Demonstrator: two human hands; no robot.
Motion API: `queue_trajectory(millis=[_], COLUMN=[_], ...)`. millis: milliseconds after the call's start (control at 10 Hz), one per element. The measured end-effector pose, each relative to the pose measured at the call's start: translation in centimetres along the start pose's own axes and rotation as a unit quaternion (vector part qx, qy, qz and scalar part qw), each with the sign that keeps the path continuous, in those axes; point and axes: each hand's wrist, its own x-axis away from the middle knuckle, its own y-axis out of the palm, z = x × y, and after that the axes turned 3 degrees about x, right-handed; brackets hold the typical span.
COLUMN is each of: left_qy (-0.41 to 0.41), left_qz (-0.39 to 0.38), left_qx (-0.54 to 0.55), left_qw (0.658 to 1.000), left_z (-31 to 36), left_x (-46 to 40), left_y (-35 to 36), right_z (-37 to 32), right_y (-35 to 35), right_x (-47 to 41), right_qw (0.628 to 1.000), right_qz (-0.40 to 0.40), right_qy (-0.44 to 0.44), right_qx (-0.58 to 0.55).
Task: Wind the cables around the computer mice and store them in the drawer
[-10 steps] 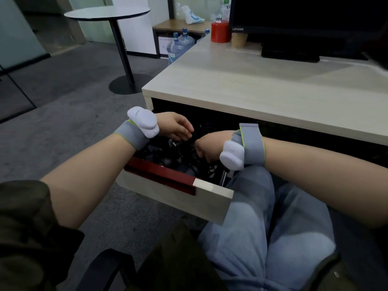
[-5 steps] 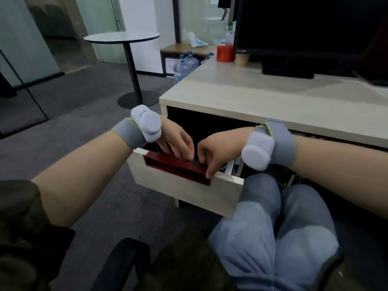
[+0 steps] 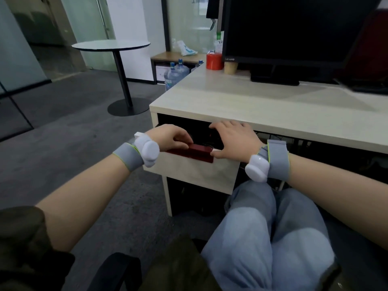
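The drawer [image 3: 195, 171] with its pale wood front and dark red handle strip [image 3: 194, 152] sits under the desk, open only by a narrow gap. My left hand [image 3: 170, 136] rests on the left end of the red strip with fingers bent over its top edge. My right hand [image 3: 235, 136] lies flat on the drawer's right top edge, fingers extended towards the dark gap. The mice and their cables are hidden inside the drawer; only darkness shows in the gap.
The pale desk top [image 3: 262, 106] overhangs the drawer. On it stand a black monitor [image 3: 289, 30], a red canister [image 3: 214, 60] and a paper cup [image 3: 230, 68]. A round table [image 3: 111, 46] and water bottles [image 3: 178, 72] stand on the carpet behind. My knees [image 3: 262, 217] are below the drawer.
The drawer has slid inward from wide open to nearly closed. Both hands came out of the drawer interior and moved onto its front edge, travelling in with it.
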Motion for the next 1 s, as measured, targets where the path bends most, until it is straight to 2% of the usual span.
queue_trajectory(millis=[100,200,300,400,500,700,800,900,1000], left_qy=[0.011,-0.021,-0.043,-0.058,-0.060,-0.082,-0.076,-0.069,-0.060], left_qz=[0.162,0.266,0.265,0.252,0.284,0.319,0.294,0.251,0.228], left_qx=[-0.118,-0.141,-0.164,-0.192,-0.181,-0.178,-0.192,-0.171,-0.066], left_qw=[0.980,0.953,0.949,0.947,0.940,0.927,0.933,0.950,0.970], left_z=[-0.2,-0.3,-1.0,-1.3,-1.1,-0.9,-1.1,0.1,3.0], left_x=[-2.0,-3.8,-6.3,-8.0,-9.7,-10.5,-10.8,-11.5,-13.1], left_y=[1.6,2.5,2.4,3.0,3.5,3.9,3.1,1.1,-0.9], right_z=[1.5,2.8,4.2,4.9,5.5,5.3,5.7,6.9,9.3], right_y=[1.6,3.1,4.2,4.8,5.1,5.0,4.9,3.6,1.5], right_x=[-1.1,-2.4,-3.9,-4.7,-5.8,-7.1,-7.3,-7.6,-7.7], right_qw=[0.995,0.990,0.984,0.982,0.978,0.978,0.981,0.984,0.966], right_qz=[0.070,0.062,0.073,0.119,0.132,0.128,0.114,0.083,0.037], right_qy=[0.050,0.113,0.156,0.139,0.143,0.143,0.140,0.152,0.166], right_qx=[0.049,0.054,0.037,0.050,0.069,0.077,0.072,0.029,-0.193])
